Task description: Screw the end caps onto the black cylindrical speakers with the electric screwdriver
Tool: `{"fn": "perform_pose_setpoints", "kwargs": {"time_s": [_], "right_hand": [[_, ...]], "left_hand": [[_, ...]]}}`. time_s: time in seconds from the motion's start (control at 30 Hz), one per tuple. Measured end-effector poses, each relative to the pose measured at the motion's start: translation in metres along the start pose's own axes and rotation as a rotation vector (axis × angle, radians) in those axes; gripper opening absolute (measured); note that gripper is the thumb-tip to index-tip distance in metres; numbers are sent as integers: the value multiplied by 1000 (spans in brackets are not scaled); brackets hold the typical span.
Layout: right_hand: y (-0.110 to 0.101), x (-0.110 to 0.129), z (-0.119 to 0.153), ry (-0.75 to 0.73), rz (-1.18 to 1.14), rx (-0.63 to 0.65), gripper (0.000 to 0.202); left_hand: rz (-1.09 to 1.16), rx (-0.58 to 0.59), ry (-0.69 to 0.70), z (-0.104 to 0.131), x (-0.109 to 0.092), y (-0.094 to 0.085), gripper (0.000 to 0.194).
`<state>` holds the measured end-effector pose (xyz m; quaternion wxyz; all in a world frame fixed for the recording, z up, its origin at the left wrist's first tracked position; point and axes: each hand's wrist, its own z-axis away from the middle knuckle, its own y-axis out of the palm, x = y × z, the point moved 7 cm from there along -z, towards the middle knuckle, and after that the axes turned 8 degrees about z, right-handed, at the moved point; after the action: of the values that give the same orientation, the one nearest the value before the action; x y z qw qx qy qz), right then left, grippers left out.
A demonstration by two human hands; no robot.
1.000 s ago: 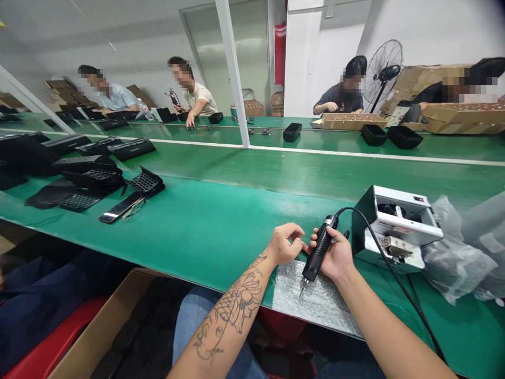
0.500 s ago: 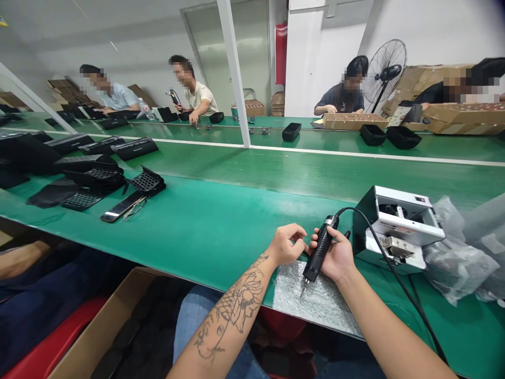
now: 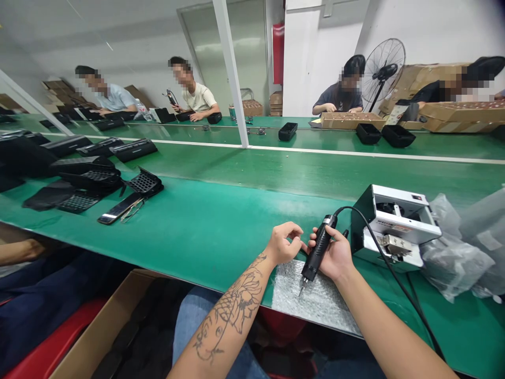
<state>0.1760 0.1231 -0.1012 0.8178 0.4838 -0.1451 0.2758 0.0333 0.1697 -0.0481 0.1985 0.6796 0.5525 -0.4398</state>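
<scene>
My right hand [image 3: 336, 253] is wrapped round a black electric screwdriver [image 3: 319, 251], its bit pointing down toward me. A black cable runs from the tool's top end. Just left of it is my left hand [image 3: 284, 243], its fingers loosely bent with a gap between thumb and forefinger. Nothing shows in that hand, and its lower fingertips come close to the screwdriver; whether they touch, I cannot tell. Beneath the bit, a silvery bubble-wrap sheet [image 3: 292, 284] lies at the bench's front edge.
Right of my hands stands a white and black screw-feeder-like machine [image 3: 402, 229], beside clear plastic bags [image 3: 453, 263]. A phone [image 3: 118, 209] and black cases [image 3: 134, 150] lie left on the green bench [image 3: 205, 231]. Several co-workers sit across, behind a white post [image 3: 232, 73].
The view has shifted slightly. Across the bench, the co-worker in the cream shirt has drawn a hand back from the small parts. My hands keep the same pose.
</scene>
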Motion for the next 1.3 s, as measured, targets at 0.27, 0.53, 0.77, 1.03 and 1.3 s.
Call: {"fn": "perform_pose_setpoints", "kwargs": {"time_s": [0.27, 0.53, 0.77, 1.03, 1.3], "right_hand": [[0, 0, -1, -2, 8, -4, 18], [-1, 0, -1, -3, 17, -2, 19], [0, 1, 0, -9, 19, -5, 20], [-2, 0, -2, -8, 17, -5, 20], [-3, 0, -3, -10, 17, -11, 19]], "left_hand": [[13, 19, 7, 0, -1, 2, 17], [23, 29, 9, 0, -1, 2, 17], [21, 30, -10, 0, 0, 3, 16], [30, 32, -16, -1, 2, 3, 17], [29, 37, 1, 1, 3, 4, 19]]}}
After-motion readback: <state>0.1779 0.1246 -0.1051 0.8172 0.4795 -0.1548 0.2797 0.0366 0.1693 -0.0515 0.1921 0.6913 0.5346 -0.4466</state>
